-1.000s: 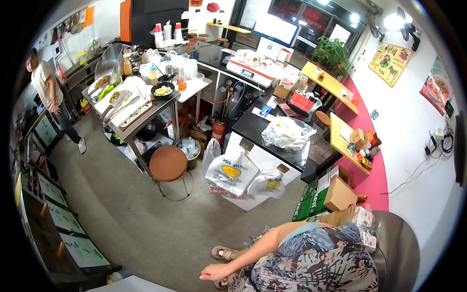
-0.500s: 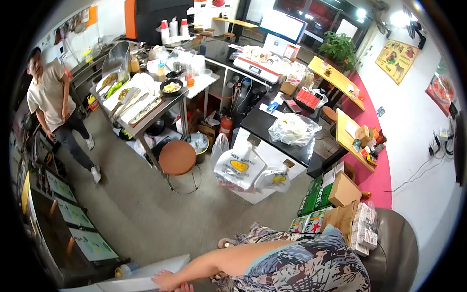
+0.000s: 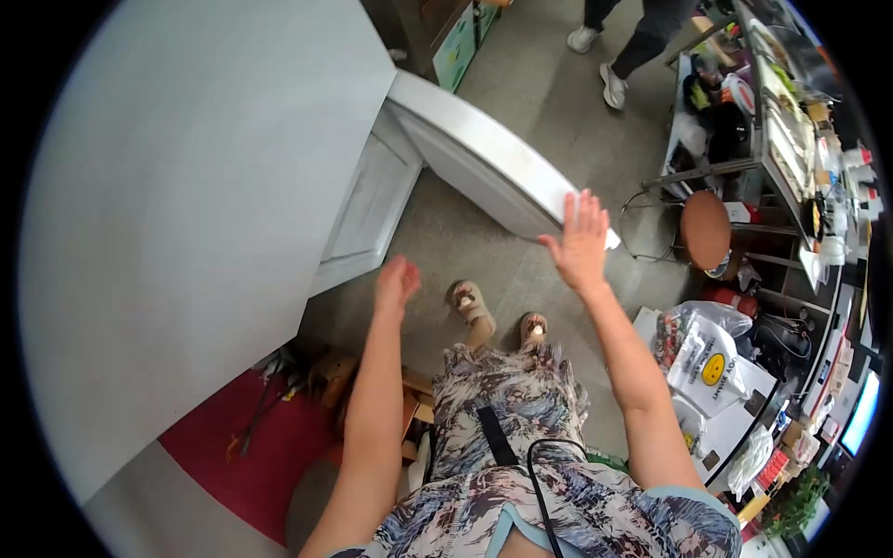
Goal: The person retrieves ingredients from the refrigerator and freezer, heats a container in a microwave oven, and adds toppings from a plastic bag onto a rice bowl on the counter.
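Observation:
My right hand [image 3: 581, 242] is open, its fingers stretched flat against the outer end of a white door [image 3: 493, 153] that stands swung out over the floor. My left hand [image 3: 398, 284] hangs in the air beside a tall white cabinet, perhaps a refrigerator [image 3: 214, 186]. Its fingers are loosely bent and partly hidden, with nothing visible in them. Just beyond the left hand is a lower white panel with a recessed face [image 3: 367, 209].
Another person's legs [image 3: 642, 42] are at the top. A brown round stool [image 3: 705, 230] and a steel table [image 3: 767, 139] stand right. White plastic bags [image 3: 712, 363] hang at the lower right. My sandalled feet [image 3: 473, 302] are on the grey floor [image 3: 530, 265].
My view has turned and tilted down to the white cabinet and door. Both hands, earlier together at the bottom edge, are now apart, the right one on the door.

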The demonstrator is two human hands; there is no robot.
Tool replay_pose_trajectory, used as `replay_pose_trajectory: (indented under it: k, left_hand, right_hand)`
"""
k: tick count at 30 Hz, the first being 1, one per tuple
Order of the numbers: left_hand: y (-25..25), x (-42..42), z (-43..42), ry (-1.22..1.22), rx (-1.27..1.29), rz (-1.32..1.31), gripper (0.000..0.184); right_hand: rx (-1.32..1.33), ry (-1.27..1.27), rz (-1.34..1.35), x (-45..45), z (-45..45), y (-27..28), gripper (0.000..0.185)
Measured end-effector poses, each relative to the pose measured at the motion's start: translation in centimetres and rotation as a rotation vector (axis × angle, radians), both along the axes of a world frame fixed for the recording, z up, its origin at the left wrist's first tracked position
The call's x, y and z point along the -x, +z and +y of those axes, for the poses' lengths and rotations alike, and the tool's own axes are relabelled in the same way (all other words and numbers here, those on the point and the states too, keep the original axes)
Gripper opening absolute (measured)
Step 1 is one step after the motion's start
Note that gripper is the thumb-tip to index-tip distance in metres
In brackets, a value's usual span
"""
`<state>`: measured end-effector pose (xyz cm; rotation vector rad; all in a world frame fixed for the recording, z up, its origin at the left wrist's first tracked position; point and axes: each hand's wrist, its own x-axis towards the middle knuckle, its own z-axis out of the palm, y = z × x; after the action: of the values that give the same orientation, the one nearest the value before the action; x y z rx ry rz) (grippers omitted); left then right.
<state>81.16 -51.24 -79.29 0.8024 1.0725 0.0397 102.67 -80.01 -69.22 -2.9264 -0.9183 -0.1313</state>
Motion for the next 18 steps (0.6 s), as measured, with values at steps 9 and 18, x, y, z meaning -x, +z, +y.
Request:
replay_pose_trajectory:
  k: [9, 18]
  left_hand:
    - [-8.9, -4.1, 15.2, 0.960, 0.210, -0.174, 0.068]
    - [-14.2, -6.7, 19.2, 1.030, 0.215, -0.522, 0.042]
  right_hand:
    - [-0.086, -0.085, -0.017, -3.4, 0.5, 1.1, 0.064]
    - [-0.522, 0.092, 0.198, 3.0, 7.5, -1.6, 0.031]
